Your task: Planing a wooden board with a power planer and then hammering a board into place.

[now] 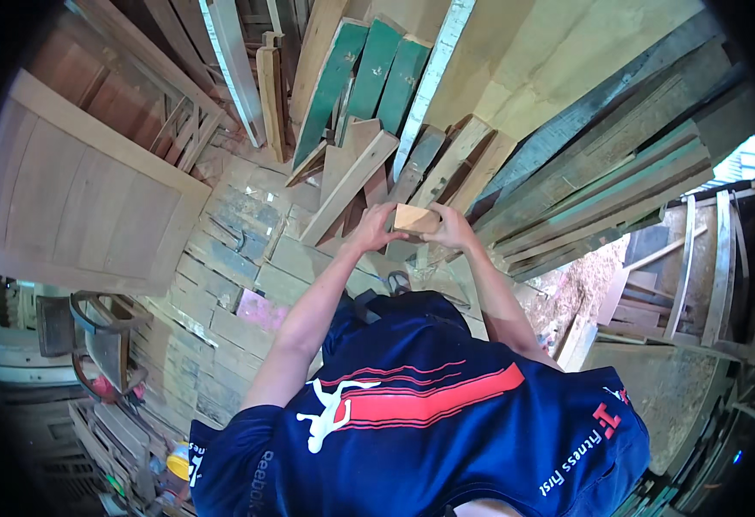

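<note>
A short, pale piece of wood (416,218) is held out in front of me, its light rectangular face turned up. My left hand (374,229) grips its left end, fingers and thumb closed around the edge. On the opposite end my right hand (452,228) is closed in the same way. How far the piece extends below this face is hidden. Just beyond my hands, a long plank (350,188) leans at a slant among other offcuts, close to my left fingers.
Green-painted boards (376,84) and several loose timbers lean on the far wall. Long planks (606,194) are stacked at the right, near a heap of wood shavings (589,276). A panelled wooden door (93,185) stands at the left, with a chair (106,345) nearer me.
</note>
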A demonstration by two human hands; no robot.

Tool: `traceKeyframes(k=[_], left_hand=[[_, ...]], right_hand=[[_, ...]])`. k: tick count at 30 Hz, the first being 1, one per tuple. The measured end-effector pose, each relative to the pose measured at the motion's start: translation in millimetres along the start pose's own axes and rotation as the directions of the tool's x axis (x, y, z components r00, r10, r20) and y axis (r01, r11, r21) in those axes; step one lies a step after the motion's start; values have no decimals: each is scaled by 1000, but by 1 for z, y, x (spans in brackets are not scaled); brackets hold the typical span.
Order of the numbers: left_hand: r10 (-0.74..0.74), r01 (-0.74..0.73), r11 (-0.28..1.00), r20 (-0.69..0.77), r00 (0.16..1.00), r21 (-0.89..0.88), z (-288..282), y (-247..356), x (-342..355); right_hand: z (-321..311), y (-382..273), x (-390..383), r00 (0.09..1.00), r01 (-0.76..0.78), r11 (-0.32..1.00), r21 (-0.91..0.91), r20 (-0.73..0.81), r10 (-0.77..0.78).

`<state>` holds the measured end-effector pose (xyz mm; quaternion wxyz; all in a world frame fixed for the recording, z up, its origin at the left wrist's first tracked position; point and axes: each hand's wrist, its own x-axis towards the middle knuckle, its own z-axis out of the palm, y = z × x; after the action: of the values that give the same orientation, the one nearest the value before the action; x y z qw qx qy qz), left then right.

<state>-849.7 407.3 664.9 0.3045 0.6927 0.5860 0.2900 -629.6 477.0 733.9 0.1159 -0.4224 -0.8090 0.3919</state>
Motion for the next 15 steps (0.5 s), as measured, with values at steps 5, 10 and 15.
traceKeyframes(k=[5,10,15], left_hand=[[145,-146,989,48,988,25,-31,-14,-19],[186,-184,980,13,982,-81,-64,-16,-28],[214,-199,954,47,976,-223,-91,-13,-29]], right_hand=[[34,-20,-14,993,-43,995,-94,-109,33],[38,-62,-14,982,-53,994,-98,-186,34],[32,-104,-9,981,-69,991,-116,-186,47]])
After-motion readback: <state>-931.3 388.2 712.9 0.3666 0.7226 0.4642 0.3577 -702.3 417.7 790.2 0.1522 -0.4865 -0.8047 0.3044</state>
